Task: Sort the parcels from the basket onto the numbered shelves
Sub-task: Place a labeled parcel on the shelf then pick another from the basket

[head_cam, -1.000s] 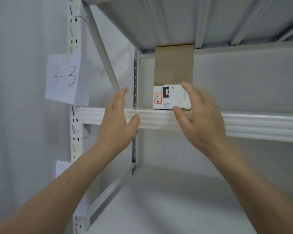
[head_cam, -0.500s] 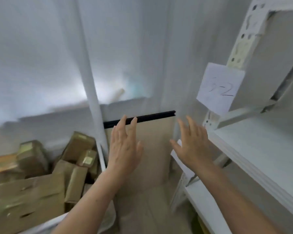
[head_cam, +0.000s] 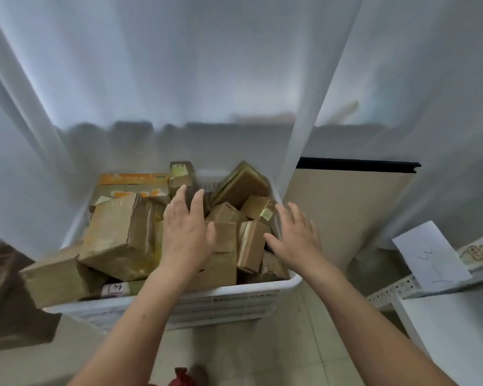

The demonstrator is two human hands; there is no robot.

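White plastic basket sits on the floor, heaped with brown cardboard parcels. Left hand over basket centre, right hand over basket's right side; both palms down, fingers spread and relaxed, gripping nothing. Contact with parcels unclear. Paper label right of basket.

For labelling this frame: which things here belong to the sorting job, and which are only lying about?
Job: white basket, brown parcels, left hand, right hand, shelf, paper label.
Lying about: beige board, white curtain, red thing on the floor.
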